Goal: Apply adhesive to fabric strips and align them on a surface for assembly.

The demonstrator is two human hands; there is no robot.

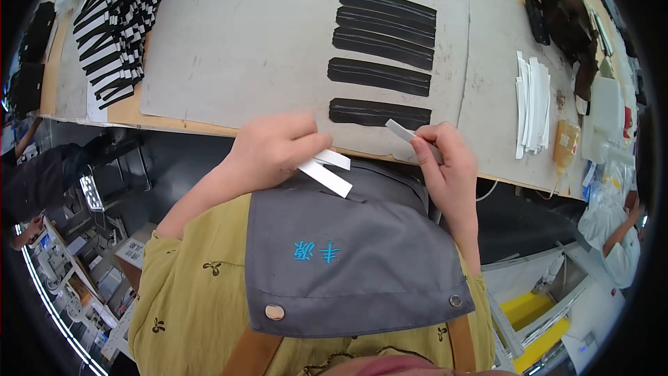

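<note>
My left hand (275, 150) is closed on white strips (325, 177), at least two of them fanning out from under the fingers above the grey apron (334, 230). In my right hand (447, 160), a narrow pale grey strip (400, 130) is pinched between thumb and fingers, its free end pointing up and left. That end lies in front of the nearest black folded band (362, 111) on the table. Several more black bands (379, 77) are laid in a column going away from me.
A grey-topped table (243, 49) with a wooden edge stands before me. White strips (532, 104) lie in a pile at right, beside a yellowish bottle (566, 143). Black-and-white strips (122, 35) are heaped at far left. Other people (619, 244) are at both sides.
</note>
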